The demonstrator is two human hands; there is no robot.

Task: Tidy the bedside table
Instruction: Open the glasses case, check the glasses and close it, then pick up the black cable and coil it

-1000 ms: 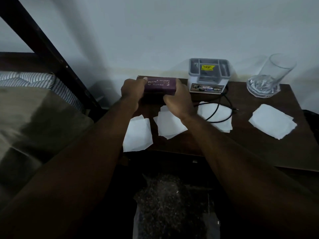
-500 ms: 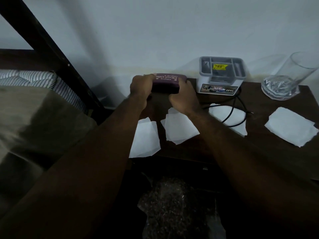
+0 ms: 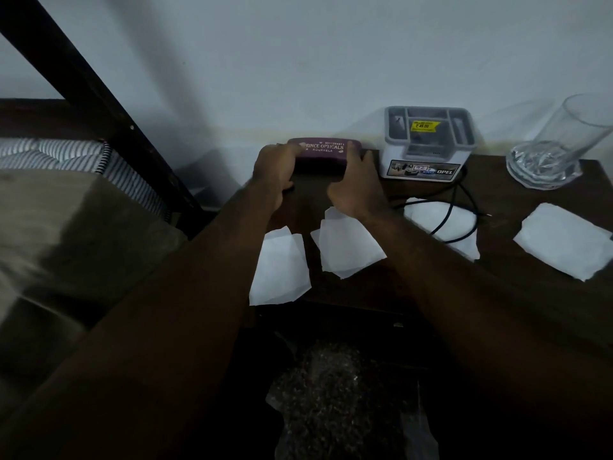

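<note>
Two hands, left (image 3: 275, 169) and right (image 3: 356, 184), clasp one purple spectacle case (image 3: 323, 154) by its ends; four white papers (image 3: 345, 247), one organiser (image 3: 429, 144), one glass (image 3: 557, 144) share the bedside table (image 3: 497, 293).

The spectacle case (image 3: 323, 155) is maroon with pale lettering; the surface (image 3: 517, 287) is dark brown; the paper sheets (image 3: 345, 247) on it are white; the organiser box (image 3: 428, 144) is grey and white with a yellow sticker; the mattress edge (image 3: 69, 154) is grey-and-white striped; the cable (image 3: 461, 210) is black.
</note>
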